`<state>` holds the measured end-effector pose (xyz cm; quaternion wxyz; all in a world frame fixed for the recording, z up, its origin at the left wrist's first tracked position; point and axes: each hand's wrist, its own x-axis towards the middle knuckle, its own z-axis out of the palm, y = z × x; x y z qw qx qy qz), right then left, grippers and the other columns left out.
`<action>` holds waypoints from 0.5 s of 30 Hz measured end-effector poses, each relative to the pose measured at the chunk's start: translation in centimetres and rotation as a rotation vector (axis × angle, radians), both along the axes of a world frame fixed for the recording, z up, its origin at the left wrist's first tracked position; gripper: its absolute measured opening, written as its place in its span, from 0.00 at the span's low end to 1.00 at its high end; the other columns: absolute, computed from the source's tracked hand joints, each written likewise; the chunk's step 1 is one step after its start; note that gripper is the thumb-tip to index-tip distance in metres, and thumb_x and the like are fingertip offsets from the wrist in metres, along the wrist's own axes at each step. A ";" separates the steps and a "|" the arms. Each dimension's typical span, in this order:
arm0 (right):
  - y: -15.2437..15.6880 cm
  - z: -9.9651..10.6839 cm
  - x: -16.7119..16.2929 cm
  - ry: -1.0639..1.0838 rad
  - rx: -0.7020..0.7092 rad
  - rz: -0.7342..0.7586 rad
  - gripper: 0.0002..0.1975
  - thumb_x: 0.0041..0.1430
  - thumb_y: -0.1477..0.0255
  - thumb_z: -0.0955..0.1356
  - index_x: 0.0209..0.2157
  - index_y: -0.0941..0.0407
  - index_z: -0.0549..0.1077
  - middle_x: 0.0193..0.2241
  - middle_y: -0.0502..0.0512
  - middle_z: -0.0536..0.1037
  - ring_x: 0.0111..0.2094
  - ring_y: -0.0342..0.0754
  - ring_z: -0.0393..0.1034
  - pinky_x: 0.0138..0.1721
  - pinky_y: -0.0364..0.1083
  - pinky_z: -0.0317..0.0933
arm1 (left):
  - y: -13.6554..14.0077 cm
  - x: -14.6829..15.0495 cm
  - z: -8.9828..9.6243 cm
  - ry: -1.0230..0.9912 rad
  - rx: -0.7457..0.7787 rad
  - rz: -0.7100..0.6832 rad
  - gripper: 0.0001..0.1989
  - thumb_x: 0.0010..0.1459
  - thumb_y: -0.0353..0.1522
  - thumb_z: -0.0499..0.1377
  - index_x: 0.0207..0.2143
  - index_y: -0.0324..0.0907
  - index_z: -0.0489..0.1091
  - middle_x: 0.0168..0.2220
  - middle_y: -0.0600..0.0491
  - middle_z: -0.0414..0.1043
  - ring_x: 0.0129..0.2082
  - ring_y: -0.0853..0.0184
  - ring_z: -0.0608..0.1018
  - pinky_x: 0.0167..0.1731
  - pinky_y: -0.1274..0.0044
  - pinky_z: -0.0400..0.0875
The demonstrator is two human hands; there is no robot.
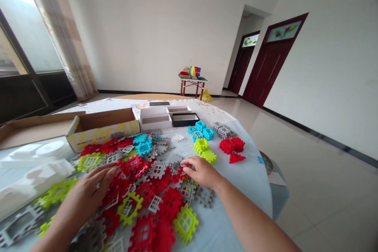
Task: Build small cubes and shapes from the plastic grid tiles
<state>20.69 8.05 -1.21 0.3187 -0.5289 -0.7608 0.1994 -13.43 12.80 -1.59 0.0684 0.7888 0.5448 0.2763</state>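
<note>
A loose heap of flat plastic interlocking building plates, mostly red (170, 204), spreads across the table before me. My left hand (93, 184) reaches over its left side, fingers drawn together against a raised red interlocking plate (124, 168). At the right edge of the heap is my right hand (202, 170). Its thumb and forefinger are curved and slightly apart, above grey and red pieces, with nothing visible between them. Between my hands lies a grey window plate (157, 169). Nearer to me are lime plates (186, 223) and a small white window frame (155, 204).
Sorted stacks stand right of the heap: blue (201, 126), lime (201, 145), red (232, 145) and grey (223, 130). Behind are an open cardboard box (103, 136), small white boxes (155, 124) and a phone (159, 104). White plastic trays (32, 177) lie at left.
</note>
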 end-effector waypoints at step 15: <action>0.3 -0.3 0.1 -0.193 0.095 0.079 0.21 0.47 0.66 0.72 0.44 0.57 0.72 0.38 0.57 0.74 0.43 0.49 0.66 0.47 0.47 0.59 | 1.6 -1.4 -1.9 0.025 0.057 -0.031 0.25 0.55 0.50 0.45 0.43 0.46 0.70 0.48 0.53 0.72 0.47 0.64 0.73 0.52 0.73 0.63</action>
